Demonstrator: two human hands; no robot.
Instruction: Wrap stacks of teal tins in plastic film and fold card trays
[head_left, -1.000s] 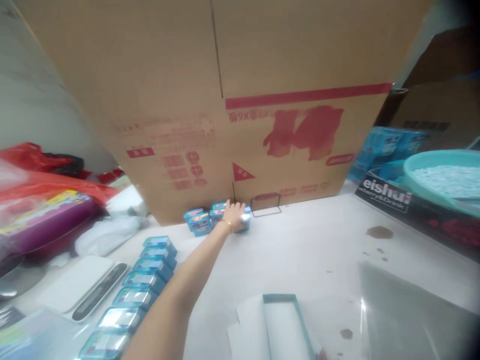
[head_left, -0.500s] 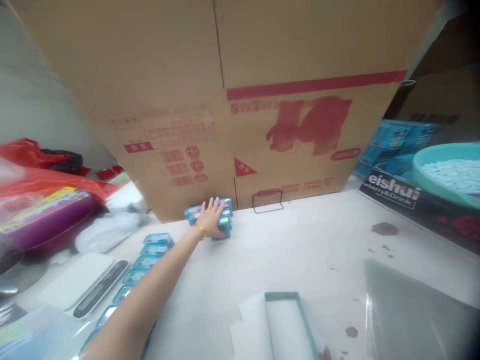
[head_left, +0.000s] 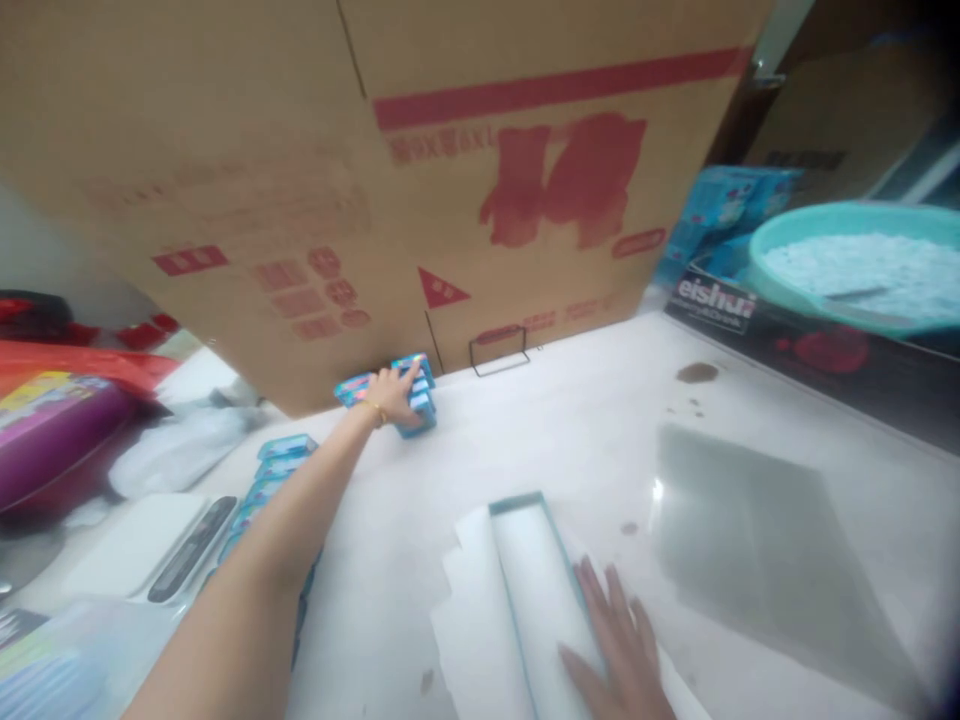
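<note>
Left hand (head_left: 394, 395) at 11 o'clock, arm at full stretch, fingers curled over the blue boxes (head_left: 417, 400) stacked at the foot of the carton (head_left: 315, 180); grip looks closed on the top ones, hold not fully visible. Right hand (head_left: 619, 650) at 5 o'clock, flat and spread, pressing the white tray (head_left: 536, 590), holding nothing. Best practice, judged: pinch the stack from both sides, draw back low across the counter (head_left: 570, 420), clear of the box row (head_left: 274, 470) at 9 o'clock. Keep tray pinned.
</note>
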